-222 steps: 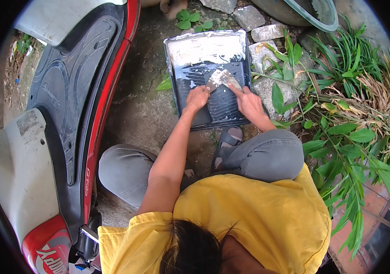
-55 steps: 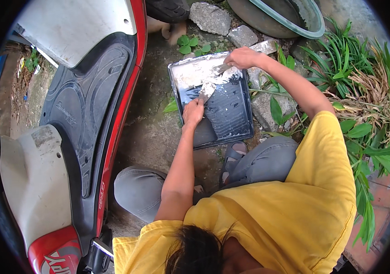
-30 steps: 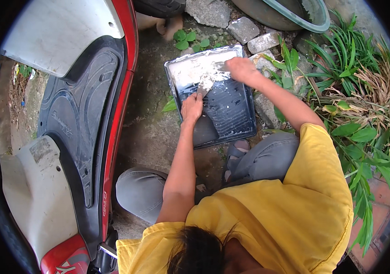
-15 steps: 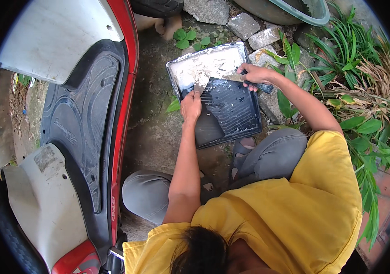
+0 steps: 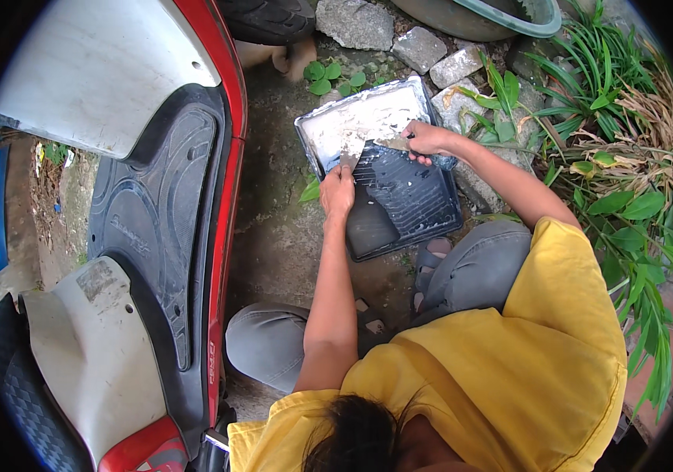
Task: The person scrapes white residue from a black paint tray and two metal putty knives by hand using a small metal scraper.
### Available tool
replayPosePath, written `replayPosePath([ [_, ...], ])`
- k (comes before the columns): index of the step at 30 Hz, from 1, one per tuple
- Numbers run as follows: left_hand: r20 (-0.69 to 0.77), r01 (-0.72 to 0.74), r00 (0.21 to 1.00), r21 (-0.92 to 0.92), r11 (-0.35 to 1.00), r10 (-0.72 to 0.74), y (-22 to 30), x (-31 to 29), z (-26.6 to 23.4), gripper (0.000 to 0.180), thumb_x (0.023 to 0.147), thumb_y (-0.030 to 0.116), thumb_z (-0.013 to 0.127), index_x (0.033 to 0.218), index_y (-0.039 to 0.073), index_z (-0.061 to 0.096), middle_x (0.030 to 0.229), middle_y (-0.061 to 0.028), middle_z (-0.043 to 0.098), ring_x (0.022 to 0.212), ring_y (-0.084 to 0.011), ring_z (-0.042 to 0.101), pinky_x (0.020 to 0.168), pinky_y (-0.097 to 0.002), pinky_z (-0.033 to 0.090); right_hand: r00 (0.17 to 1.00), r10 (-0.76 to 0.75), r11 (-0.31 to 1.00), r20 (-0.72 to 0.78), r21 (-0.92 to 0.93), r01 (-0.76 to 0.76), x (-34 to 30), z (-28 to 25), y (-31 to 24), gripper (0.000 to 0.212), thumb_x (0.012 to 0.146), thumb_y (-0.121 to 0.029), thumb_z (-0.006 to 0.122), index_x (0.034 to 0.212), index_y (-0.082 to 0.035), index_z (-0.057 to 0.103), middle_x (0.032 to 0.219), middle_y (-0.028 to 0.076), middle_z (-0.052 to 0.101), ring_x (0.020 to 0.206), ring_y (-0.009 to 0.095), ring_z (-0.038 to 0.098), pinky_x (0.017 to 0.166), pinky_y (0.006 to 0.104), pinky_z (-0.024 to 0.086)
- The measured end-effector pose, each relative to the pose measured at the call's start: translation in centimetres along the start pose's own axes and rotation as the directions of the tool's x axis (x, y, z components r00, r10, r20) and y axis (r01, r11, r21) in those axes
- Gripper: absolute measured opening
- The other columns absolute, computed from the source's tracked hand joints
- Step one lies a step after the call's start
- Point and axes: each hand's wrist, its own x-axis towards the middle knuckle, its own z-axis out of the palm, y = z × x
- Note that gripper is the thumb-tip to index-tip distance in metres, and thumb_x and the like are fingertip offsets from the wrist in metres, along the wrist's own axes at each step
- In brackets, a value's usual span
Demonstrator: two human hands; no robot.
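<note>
A black paint tray (image 5: pixel 419 193) lies on the ground in front of me, with thick white paste (image 5: pixel 329 130) filling its far end and smears over its ribbed slope. My left hand (image 5: pixel 338 189) is closed around a flat, paste-coated scraper (image 5: pixel 353 147), its blade pointing away from me over the paste's near edge. From the right, my right hand (image 5: pixel 428 141) grips a putty knife (image 5: pixel 393 143) whose blade reaches left toward the scraper. Its dark handle is partly covered by my fingers. Whether the two blades touch, I cannot tell.
A red and white motor scooter (image 5: pixel 155 197) stands close along my left. Broken stones (image 5: pixel 421 49) and leafy plants (image 5: pixel 612 102) border the tray on the far and right sides. A greenish basin (image 5: pixel 502 20) and a tyre (image 5: pixel 269 17) are at the far edge.
My right hand has moved a little left over the tray, bringing its putty knife closer to the left scraper. The whole view has shifted slightly. Both hands keep their tools.
</note>
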Motion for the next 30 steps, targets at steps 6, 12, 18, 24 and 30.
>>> replayPosePath([
  [6,0.026,-0.018,0.999,-0.011,1.000,0.018,0.2,0.0,0.0,0.040,0.090,0.037,0.043,0.087,0.004,0.065,0.083,-0.0202,0.065,0.085,-0.0388,0.062,0.078,-0.0454,0.044,0.998,0.051,0.999,-0.032,0.021,-0.050,1.7,1.0,-1.4,0.043,0.084,0.005,0.042,0.126,0.008,0.033,0.073,0.011,0.054,0.049,0.014,0.050,0.038,0.0291,0.041],
  [12,0.014,-0.023,1.000,0.005,1.000,0.023,0.2,-0.3,0.0,0.040,0.089,0.038,0.042,0.083,0.005,0.064,0.081,-0.0201,0.065,0.084,-0.0386,0.062,0.077,-0.0452,0.045,0.923,-0.180,0.978,-0.339,0.037,0.204,1.8,4.3,1.6,0.041,0.085,0.003,0.047,0.121,-0.002,0.028,0.070,0.011,0.055,0.047,0.016,0.052,0.036,0.0294,0.043],
  [18,0.050,-0.031,0.998,-0.030,0.999,0.033,0.3,-0.5,0.1,0.037,0.089,0.034,0.041,0.084,0.004,0.063,0.070,-0.0164,0.064,0.074,-0.0323,0.063,0.074,-0.0419,0.046,0.892,-0.258,0.912,-0.370,0.213,0.352,1.8,4.7,5.4,0.032,0.094,-0.005,0.045,0.118,-0.006,0.024,0.068,0.009,0.054,0.044,0.013,0.050,0.033,0.0275,0.039],
  [24,0.147,0.026,0.989,-0.256,0.966,0.012,-0.3,-0.2,0.0,0.030,0.089,0.025,0.041,0.093,0.001,0.058,0.062,-0.0049,0.055,0.050,-0.0131,0.049,0.046,-0.0282,0.040,0.865,-0.346,0.849,-0.364,0.270,0.454,2.5,4.4,7.0,0.031,0.095,-0.007,0.045,0.118,-0.006,0.025,0.067,0.009,0.055,0.043,0.012,0.051,0.033,0.0264,0.038],
  [30,0.240,0.057,0.970,-0.305,0.951,0.019,1.7,-1.0,0.3,0.026,0.090,0.018,0.041,0.106,-0.001,0.050,0.068,-0.0069,0.055,0.052,-0.0130,0.049,0.047,-0.0292,0.045,0.891,-0.288,0.856,-0.351,0.321,0.404,2.6,4.2,6.9,0.032,0.096,-0.009,0.047,0.119,-0.006,0.025,0.068,0.009,0.056,0.043,0.012,0.050,0.034,0.0264,0.038],
])
